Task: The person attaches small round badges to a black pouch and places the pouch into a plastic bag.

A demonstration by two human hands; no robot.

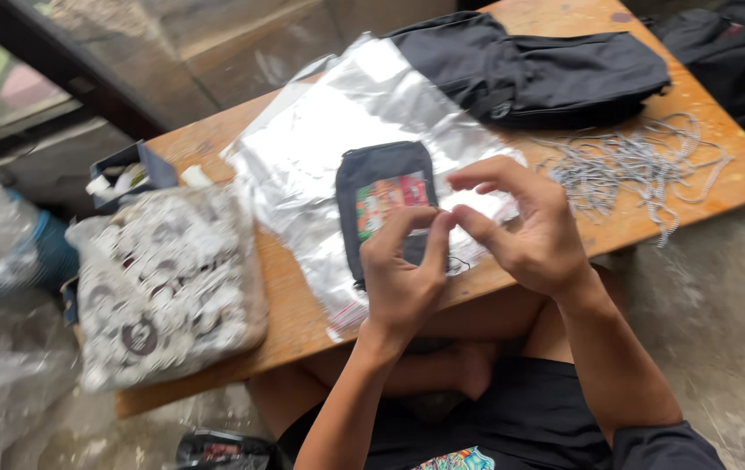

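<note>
both hands (pixel 403 274) (pixel 524 222) pinch-grip, seemingly a thin thread, over the dark pouch (pixel 385 200).

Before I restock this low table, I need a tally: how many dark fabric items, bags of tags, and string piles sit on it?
Small dark pouch: 1
Folded black garment: 1
Clear bag of round tags: 1
Pile of grey strings: 1
Total: 4

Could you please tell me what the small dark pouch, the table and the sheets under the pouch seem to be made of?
Pouch: looks like matte dark woven fabric, with a stitched edge and a colourful label. Table: apparently bare wood, orange-brown with visible grain. Sheets: probably thin clear plastic bags, glossy, wrinkled and reflecting light.
</note>
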